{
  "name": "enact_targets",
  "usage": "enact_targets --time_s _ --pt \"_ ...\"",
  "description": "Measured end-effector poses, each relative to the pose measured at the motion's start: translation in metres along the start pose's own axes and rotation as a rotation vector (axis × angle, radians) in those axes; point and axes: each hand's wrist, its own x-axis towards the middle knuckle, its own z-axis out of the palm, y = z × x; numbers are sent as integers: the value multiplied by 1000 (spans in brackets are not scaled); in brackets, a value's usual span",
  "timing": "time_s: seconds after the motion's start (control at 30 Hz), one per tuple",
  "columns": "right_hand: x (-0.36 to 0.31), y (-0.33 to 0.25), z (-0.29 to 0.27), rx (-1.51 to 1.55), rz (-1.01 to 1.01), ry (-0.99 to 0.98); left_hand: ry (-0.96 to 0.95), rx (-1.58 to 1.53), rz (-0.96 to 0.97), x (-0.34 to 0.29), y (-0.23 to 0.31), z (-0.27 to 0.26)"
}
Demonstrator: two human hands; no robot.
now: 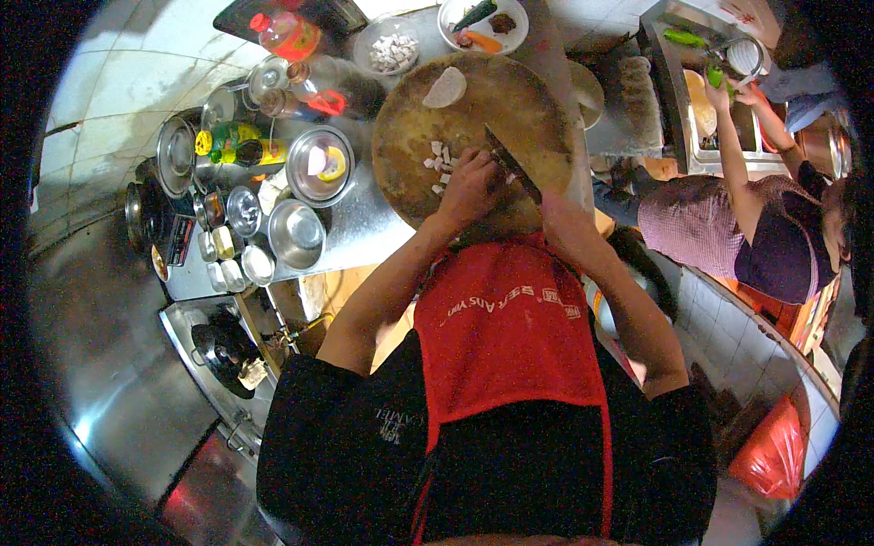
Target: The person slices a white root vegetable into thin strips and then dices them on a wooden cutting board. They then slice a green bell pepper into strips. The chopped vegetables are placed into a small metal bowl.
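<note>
On a round wooden chopping board (pixel 533 100), my right hand (pixel 557 217) is closed round the handle of a kitchen knife (pixel 515 167). Its dark blade points away and to the left. Close against the blade's left side, my left hand (pixel 469 189) is curled down on the board with bent fingers. Whatever lies under those fingers is hidden. Small white diced pieces (pixel 439 156) of food lie just left of that hand. A larger pale slice (pixel 446 87) rests near the board's far edge.
Behind the board stand a bowl of white cubes (pixel 393 47) and a plate (pixel 508 40) with vegetables. Bottles (pixel 291 36) and metal bowls (pixel 297 235) crowd the left side. A wok (pixel 226 350) sits lower left. At right, another person handles green peppers (pixel 716 75) over a sink (pixel 678 136).
</note>
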Motion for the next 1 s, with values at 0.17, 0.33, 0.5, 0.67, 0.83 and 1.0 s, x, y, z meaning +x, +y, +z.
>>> enact_targets --time_s 0.17,0.33,0.5,0.67,0.83,1.0 --pt "38 14 45 -161 164 -94 -4 37 -35 -3 4 -1" --pt "30 -5 20 -65 204 -82 67 51 -15 -9 12 -8" --pt "0 -34 -20 -58 120 -33 46 10 -55 -8 14 -16" --pt "-20 -43 -29 -120 204 -212 101 38 27 -4 9 -12" --pt "-7 -30 -6 -35 120 -140 92 33 27 -5 4 -8" --pt "25 -14 38 -70 98 -49 57 113 14 -7 6 -10"
